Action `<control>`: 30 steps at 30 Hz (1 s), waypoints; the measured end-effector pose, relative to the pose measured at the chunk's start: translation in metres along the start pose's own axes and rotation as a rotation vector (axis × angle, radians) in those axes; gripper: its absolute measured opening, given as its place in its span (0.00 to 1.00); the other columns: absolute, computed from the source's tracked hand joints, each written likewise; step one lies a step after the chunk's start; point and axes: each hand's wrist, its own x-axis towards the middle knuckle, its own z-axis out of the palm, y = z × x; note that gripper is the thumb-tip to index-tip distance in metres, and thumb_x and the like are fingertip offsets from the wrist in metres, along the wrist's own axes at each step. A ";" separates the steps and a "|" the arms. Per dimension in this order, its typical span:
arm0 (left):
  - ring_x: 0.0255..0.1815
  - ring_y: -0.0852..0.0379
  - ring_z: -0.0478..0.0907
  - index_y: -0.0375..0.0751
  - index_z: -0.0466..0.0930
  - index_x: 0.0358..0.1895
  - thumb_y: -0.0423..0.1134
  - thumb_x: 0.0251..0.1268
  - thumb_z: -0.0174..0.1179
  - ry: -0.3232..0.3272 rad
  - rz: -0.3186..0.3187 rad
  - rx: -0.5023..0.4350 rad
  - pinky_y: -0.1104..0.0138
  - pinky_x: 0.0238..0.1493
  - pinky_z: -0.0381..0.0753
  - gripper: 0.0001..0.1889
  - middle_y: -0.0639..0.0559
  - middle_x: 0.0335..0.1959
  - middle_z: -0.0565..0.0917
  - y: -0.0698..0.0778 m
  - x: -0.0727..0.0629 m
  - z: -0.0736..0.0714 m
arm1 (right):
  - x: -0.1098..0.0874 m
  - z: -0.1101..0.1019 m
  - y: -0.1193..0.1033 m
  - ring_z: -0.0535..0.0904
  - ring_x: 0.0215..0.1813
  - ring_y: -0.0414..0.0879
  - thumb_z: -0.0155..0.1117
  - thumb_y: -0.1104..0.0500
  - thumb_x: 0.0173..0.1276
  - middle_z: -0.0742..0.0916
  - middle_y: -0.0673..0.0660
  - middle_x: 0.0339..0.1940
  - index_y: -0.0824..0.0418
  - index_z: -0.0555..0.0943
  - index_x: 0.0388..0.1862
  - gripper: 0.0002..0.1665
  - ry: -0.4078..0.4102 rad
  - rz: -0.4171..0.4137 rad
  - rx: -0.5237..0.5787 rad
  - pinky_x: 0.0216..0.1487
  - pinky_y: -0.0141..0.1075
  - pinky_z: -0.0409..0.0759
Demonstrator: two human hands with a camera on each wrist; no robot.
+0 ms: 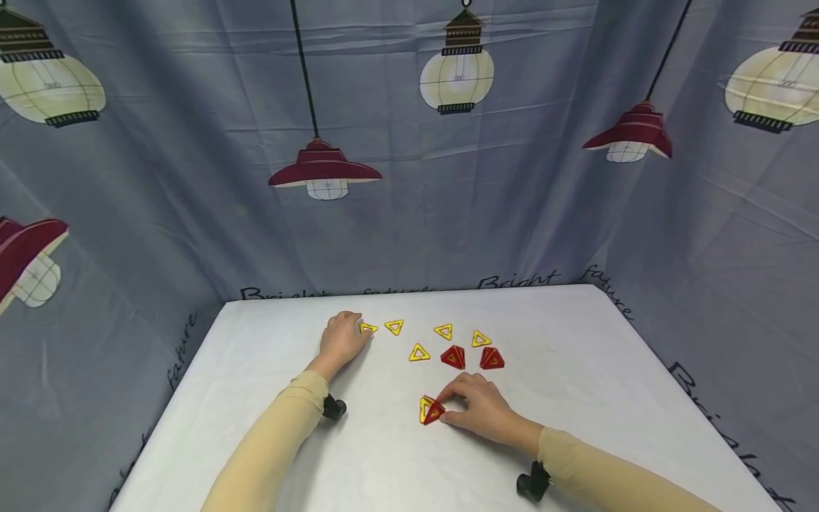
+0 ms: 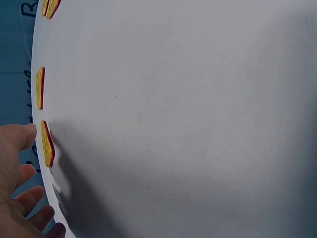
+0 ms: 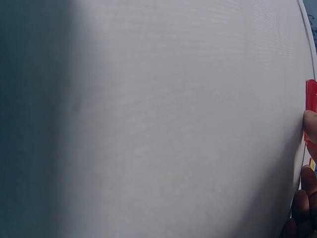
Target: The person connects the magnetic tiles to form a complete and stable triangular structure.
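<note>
My right hand (image 1: 480, 409) pinches a red triangular piece (image 1: 434, 412) between thumb and fingers, near the middle of the table. A yellow triangular frame (image 1: 424, 407) stands against its left side; whether they are joined I cannot tell. In the right wrist view only the edge of the red piece (image 3: 311, 94) shows, at the far right. At the back left, my left hand (image 1: 343, 338) is beside another yellow triangle (image 1: 367, 328). The left wrist view shows its fingers spread, close to that red-edged yellow triangle (image 2: 47, 144) without gripping it.
Several yellow triangles, among them one on the left (image 1: 394, 327) and one nearer (image 1: 419, 353), lie across the back. Two red faceted pieces, left (image 1: 453, 357) and right (image 1: 492, 358), sit beyond my right hand. The white table (image 1: 608, 398) ends at a grey curtain (image 1: 409, 235).
</note>
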 end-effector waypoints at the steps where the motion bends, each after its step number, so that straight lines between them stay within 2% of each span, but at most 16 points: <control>1: 0.70 0.36 0.68 0.34 0.75 0.69 0.47 0.71 0.65 -0.002 -0.004 0.000 0.46 0.67 0.68 0.29 0.36 0.69 0.73 -0.001 0.001 0.000 | 0.000 0.000 0.000 0.72 0.49 0.40 0.81 0.47 0.59 0.80 0.38 0.42 0.38 0.86 0.42 0.14 0.000 -0.002 0.000 0.53 0.48 0.71; 13: 0.71 0.36 0.67 0.34 0.75 0.68 0.50 0.70 0.64 -0.033 -0.051 0.019 0.46 0.70 0.65 0.30 0.35 0.70 0.72 -0.005 0.002 0.005 | 0.000 0.002 0.003 0.72 0.49 0.38 0.80 0.46 0.59 0.79 0.36 0.42 0.36 0.85 0.43 0.14 -0.005 -0.011 -0.022 0.54 0.47 0.71; 22: 0.70 0.37 0.68 0.35 0.77 0.67 0.50 0.71 0.64 -0.033 -0.055 0.058 0.47 0.69 0.67 0.29 0.36 0.69 0.73 -0.006 0.003 0.005 | 0.001 0.002 0.003 0.72 0.49 0.39 0.80 0.47 0.60 0.80 0.37 0.42 0.37 0.85 0.43 0.14 -0.002 -0.025 -0.020 0.54 0.48 0.71; 30: 0.70 0.38 0.68 0.38 0.79 0.66 0.49 0.70 0.65 -0.029 -0.051 0.034 0.47 0.69 0.67 0.26 0.38 0.69 0.74 -0.006 0.003 0.006 | 0.000 0.002 0.004 0.72 0.50 0.39 0.80 0.47 0.60 0.80 0.36 0.42 0.37 0.85 0.43 0.14 -0.003 -0.017 -0.027 0.54 0.48 0.71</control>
